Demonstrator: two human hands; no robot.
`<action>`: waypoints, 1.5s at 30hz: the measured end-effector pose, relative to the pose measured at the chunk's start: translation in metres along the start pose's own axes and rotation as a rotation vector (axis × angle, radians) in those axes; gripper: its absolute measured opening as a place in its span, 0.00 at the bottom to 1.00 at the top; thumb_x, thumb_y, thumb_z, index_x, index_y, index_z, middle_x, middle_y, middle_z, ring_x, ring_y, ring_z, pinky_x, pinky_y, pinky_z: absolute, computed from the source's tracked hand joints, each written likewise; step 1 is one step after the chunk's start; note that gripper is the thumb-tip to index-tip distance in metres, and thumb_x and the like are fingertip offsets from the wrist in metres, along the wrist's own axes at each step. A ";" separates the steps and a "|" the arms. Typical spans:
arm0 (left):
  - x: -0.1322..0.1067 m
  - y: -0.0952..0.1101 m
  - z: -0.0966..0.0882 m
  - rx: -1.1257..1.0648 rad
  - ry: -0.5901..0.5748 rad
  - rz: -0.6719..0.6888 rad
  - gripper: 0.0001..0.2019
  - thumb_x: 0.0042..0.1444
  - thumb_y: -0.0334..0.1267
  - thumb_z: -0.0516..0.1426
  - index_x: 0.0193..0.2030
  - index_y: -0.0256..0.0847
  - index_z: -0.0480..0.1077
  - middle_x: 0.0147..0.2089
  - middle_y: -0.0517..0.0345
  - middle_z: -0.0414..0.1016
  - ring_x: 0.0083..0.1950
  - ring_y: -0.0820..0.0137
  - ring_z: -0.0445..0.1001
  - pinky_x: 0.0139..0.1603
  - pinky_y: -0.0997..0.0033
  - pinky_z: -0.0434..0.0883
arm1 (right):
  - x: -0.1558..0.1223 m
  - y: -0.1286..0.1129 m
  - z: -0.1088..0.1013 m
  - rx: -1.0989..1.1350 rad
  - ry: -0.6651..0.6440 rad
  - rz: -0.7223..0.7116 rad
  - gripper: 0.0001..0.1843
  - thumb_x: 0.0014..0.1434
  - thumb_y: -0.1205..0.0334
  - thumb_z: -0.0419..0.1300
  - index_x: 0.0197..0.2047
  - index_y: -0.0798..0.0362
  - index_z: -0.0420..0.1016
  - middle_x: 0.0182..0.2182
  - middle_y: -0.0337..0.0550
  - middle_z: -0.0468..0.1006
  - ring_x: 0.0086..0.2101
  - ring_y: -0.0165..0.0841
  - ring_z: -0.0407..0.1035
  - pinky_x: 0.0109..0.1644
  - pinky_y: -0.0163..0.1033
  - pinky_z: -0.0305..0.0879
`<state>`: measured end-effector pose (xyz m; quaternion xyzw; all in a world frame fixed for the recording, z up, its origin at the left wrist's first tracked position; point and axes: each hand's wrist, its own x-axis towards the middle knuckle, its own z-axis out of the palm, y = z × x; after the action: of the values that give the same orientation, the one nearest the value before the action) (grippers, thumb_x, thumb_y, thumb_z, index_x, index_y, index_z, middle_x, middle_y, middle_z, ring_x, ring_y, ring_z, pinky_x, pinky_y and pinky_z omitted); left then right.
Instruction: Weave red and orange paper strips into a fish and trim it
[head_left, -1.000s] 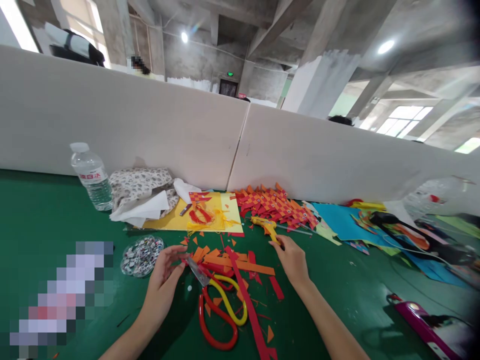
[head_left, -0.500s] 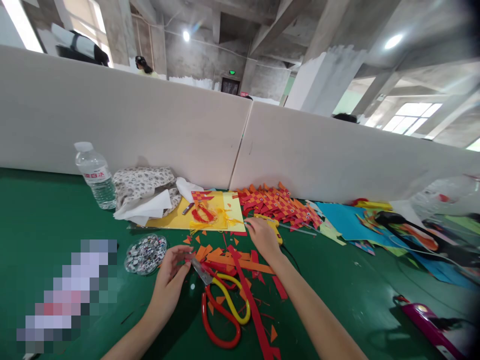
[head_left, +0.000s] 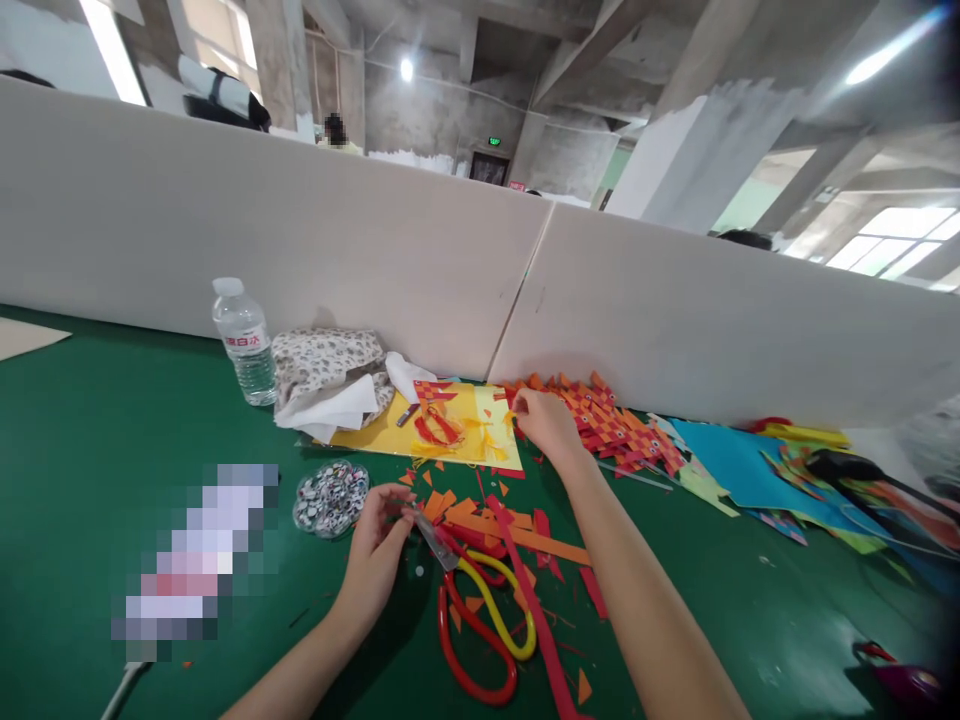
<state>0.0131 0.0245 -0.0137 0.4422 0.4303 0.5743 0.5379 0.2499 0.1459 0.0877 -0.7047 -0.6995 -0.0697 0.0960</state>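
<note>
My left hand (head_left: 381,540) is curled with thumb and fingertips close together, right by the blade tips of the scissors (head_left: 480,640). Whatever it may be pinching is too small to make out. The scissors have one red and one yellow handle and lie among orange paper strips (head_left: 487,522). My right hand (head_left: 551,425) reaches to the right edge of the yellow sheet (head_left: 382,432), its fingers pinched beside a bit of yellow-orange. Just behind it lies a pile of red-and-orange checkered paper fish (head_left: 630,430). One checkered piece (head_left: 433,391) and red and yellow tassels (head_left: 439,425) rest on the sheet.
A dish of googly eyes (head_left: 331,498) sits left of my left hand. Behind it stand a water bottle (head_left: 246,345) and a spotted cloth (head_left: 326,360). Blue sheets (head_left: 720,455) lie to the right. A white partition (head_left: 390,250) borders the green table.
The view has swung left, so everything appears farther right. My right hand has moved farther back along the yellow sheet's edge, towards the fish pile. My left hand stays by the scissors' tips.
</note>
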 end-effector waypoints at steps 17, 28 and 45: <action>0.004 -0.004 -0.002 0.054 0.009 0.017 0.08 0.52 0.36 0.53 0.40 0.41 0.62 0.40 0.57 0.67 0.38 0.69 0.67 0.35 0.72 0.64 | 0.013 0.000 0.027 0.377 0.149 0.049 0.09 0.52 0.71 0.53 0.38 0.56 0.69 0.32 0.44 0.77 0.33 0.31 0.72 0.38 0.34 0.65; 0.005 -0.003 -0.002 0.043 0.027 0.012 0.08 0.51 0.36 0.53 0.40 0.41 0.61 0.40 0.58 0.67 0.37 0.70 0.67 0.34 0.72 0.64 | 0.044 -0.003 0.040 0.422 0.026 -0.053 0.09 0.57 0.68 0.55 0.43 0.55 0.69 0.35 0.43 0.77 0.38 0.30 0.72 0.44 0.36 0.67; 0.005 -0.006 -0.002 0.049 0.029 0.034 0.08 0.50 0.34 0.52 0.39 0.42 0.63 0.39 0.58 0.68 0.36 0.70 0.67 0.33 0.73 0.64 | 0.037 -0.019 0.063 0.272 -0.042 -0.103 0.13 0.61 0.61 0.54 0.49 0.56 0.67 0.45 0.46 0.71 0.43 0.35 0.68 0.46 0.46 0.66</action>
<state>0.0126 0.0300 -0.0199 0.4540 0.4445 0.5791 0.5109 0.2293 0.1971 0.0354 -0.6497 -0.7395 0.0357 0.1725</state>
